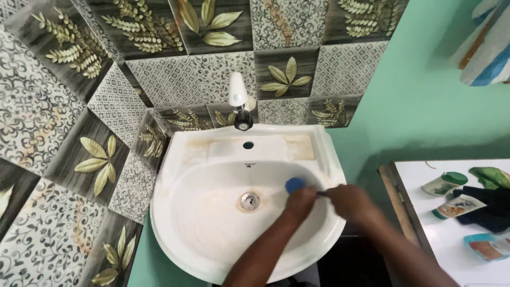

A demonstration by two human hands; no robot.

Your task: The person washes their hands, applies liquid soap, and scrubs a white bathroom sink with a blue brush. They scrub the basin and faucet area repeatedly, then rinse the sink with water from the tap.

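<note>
Left hand: the left hand (300, 202) is curled inside the sink, fingers bent around the blue brush head (295, 184), pressing it to the inner wall.
Right hand: the right hand (350, 202) is closed in a fist around the dark handle (322, 193), which shows only as a short stretch between the two hands.
Brush: at the right inner slope of the basin, just right of the drain (249, 200); bristles blurred, hard to make out.
Sink: white wall sink (175, 175), brownish stains on the basin floor and back ledge.
Tap: white-handled tap (239, 103) stands at the back centre, well apart from the hands.
Wall: patterned leaf tiles (95, 159) behind and left, green wall (425, 95) to the right.
Counter: white counter (425, 175) on the right holds two tubes (451, 196), a dark cloth (489, 207) and a small tray (486, 247).
</note>
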